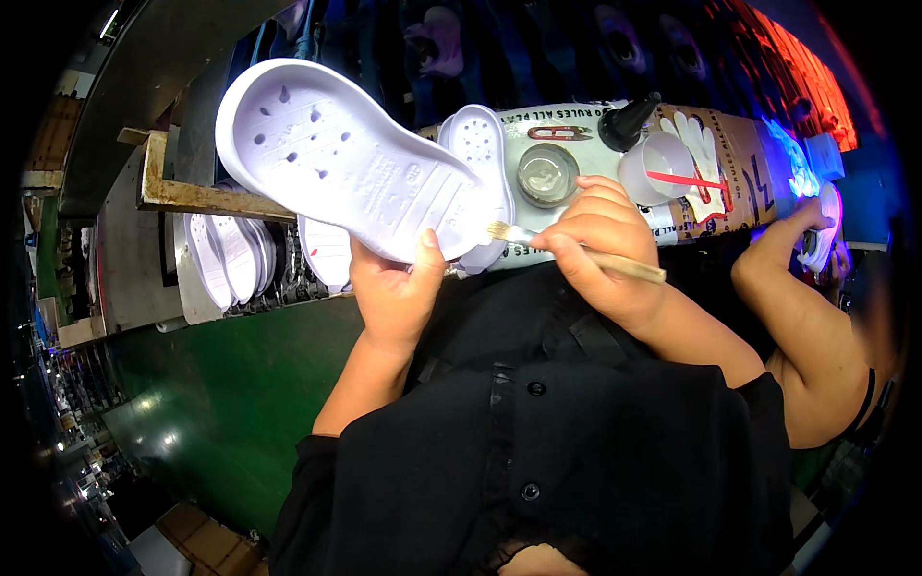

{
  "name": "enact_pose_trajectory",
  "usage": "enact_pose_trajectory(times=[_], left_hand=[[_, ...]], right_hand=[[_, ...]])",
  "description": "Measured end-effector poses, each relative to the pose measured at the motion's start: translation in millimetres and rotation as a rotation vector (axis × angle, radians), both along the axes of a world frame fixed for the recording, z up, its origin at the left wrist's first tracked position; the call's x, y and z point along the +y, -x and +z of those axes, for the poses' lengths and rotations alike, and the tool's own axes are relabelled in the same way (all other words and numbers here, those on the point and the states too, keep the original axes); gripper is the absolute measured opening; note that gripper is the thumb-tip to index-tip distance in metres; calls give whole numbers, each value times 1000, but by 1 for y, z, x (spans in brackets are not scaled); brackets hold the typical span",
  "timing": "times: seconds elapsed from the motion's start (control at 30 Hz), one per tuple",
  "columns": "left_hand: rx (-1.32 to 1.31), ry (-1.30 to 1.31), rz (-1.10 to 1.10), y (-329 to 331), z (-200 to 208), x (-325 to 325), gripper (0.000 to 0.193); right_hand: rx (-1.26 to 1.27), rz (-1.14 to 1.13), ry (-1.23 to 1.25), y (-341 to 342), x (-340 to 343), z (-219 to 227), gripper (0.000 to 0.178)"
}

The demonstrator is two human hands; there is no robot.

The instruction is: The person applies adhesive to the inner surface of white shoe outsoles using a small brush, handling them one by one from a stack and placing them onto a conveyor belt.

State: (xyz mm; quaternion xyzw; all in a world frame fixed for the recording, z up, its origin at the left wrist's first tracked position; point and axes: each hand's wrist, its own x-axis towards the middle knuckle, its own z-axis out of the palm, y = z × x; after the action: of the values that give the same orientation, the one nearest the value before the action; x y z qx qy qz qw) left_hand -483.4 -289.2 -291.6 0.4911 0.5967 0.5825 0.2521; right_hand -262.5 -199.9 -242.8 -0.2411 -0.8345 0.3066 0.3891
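My left hand (pixel 396 293) grips a large pale lavender shoe sole (pixel 370 168) by its narrower end, thumb on the upper face. The sole is tilted toward me, showing holes in its wide end and ridges farther down. In my right hand (pixel 615 252) is a paint brush (pixel 629 267) with a wooden handle, pinched near its metal band. Its bristles meet the sole's narrow end, or hover just over it. Behind that hand stands a small round dish (pixel 548 176) of clear liquid. Another lavender sole (pixel 478 142) lies partly hidden under the held one.
A pair of red thread snips (pixel 561 132), a black nozzle bottle (pixel 629 123), a translucent cup (pixel 649 163) and a white glove (pixel 693 144) crowd the bench. Several soles (pixel 229 254) stand at left beside a rusty metal bracket (pixel 154 178). A co-worker's arm (pixel 792 298) is at right.
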Motion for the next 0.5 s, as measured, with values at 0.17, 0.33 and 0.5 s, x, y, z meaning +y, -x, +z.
enact_pose_trajectory(times=[0.17,0.33,0.5], left_hand=[[-22,66,57,23,13,2,44],[-138,214,91,89,9,-2,43],[9,383,165,129,-48,-3,48]], right_hand=[[68,-102,28,-28,7,-4,18],[126,-358,274,-59,7,-28,26],[-65,-398,181,-70,19,-60,16]])
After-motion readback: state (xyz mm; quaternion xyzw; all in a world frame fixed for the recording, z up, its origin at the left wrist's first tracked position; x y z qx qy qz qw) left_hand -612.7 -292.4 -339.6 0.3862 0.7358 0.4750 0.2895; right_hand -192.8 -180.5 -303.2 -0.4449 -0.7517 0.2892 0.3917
